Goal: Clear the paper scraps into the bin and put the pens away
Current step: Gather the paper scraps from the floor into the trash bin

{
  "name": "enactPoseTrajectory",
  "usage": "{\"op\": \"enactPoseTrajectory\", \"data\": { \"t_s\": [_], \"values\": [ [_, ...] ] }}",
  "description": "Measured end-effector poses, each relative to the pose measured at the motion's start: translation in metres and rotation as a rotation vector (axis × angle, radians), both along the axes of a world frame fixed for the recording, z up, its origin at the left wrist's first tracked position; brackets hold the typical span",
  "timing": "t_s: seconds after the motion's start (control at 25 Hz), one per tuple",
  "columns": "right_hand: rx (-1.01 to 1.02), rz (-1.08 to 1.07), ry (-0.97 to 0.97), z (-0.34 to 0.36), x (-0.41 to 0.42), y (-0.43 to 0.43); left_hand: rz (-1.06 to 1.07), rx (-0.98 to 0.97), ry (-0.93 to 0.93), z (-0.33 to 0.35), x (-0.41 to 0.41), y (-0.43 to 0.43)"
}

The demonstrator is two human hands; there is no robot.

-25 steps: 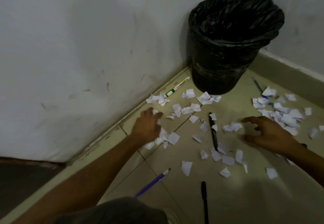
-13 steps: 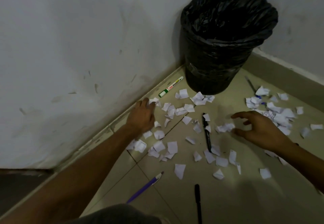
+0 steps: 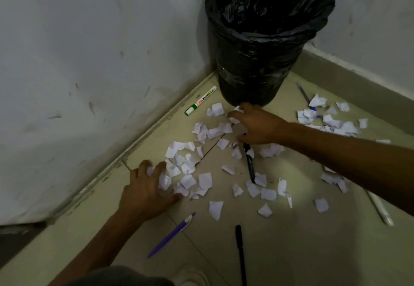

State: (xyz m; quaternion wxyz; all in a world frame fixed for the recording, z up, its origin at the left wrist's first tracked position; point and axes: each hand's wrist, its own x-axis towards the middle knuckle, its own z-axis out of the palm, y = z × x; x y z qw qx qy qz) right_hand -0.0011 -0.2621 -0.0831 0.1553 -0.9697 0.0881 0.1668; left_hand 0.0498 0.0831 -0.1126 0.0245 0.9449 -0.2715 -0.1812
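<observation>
White paper scraps (image 3: 205, 180) lie scattered over the tiled floor in front of a bin lined with a black bag (image 3: 264, 39) in the corner. My left hand (image 3: 149, 187) rests on the floor with spread fingers against a cluster of scraps. My right hand (image 3: 257, 125) lies palm down over scraps at the bin's base, fingers curled on a few. A black pen (image 3: 249, 162) lies just below it. A whiteboard marker (image 3: 200, 100) lies by the wall. A purple pen (image 3: 171, 235), another black pen (image 3: 240, 254) and a white pen (image 3: 380, 209) lie nearer me.
A second heap of scraps (image 3: 329, 120) sits at the right with a grey pen (image 3: 303, 94) and a blue one partly buried. Walls close in on the left and behind the bin. My knee (image 3: 125, 276) shows at the bottom edge.
My right hand has swept left and forward from the right heap to the scraps at the bin's base. My left hand has pulled back toward me, dragging scraps together.
</observation>
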Motion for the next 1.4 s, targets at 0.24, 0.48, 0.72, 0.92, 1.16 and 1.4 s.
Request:
{"op": "enactPoseTrajectory", "data": {
  "t_s": [0.24, 0.48, 0.72, 0.92, 1.16, 1.4],
  "values": [
    [-0.116, 0.211, 0.108, -0.03, 0.024, 0.03, -0.116, -0.218, 0.013, -0.009, 0.01, -0.04],
    [0.068, 0.247, 0.041, -0.028, -0.018, 0.059, -0.159, -0.386, 0.122, -0.006, 0.031, -0.07],
    [0.002, 0.216, 0.147, -0.019, -0.045, 0.082, -0.314, 0.076, 0.187, 0.002, 0.028, -0.088],
    [-0.056, 0.257, 0.041, -0.037, -0.091, 0.099, -0.448, -0.091, 0.066, -0.008, 0.002, -0.087],
    [0.003, 0.206, -0.149, -0.048, -0.118, 0.097, -0.476, -0.31, 0.138, -0.021, -0.018, -0.089],
    [0.25, 0.048, -0.03, -0.041, -0.111, 0.079, -0.402, -0.406, 0.207, -0.023, -0.021, -0.097]
  ]
}}
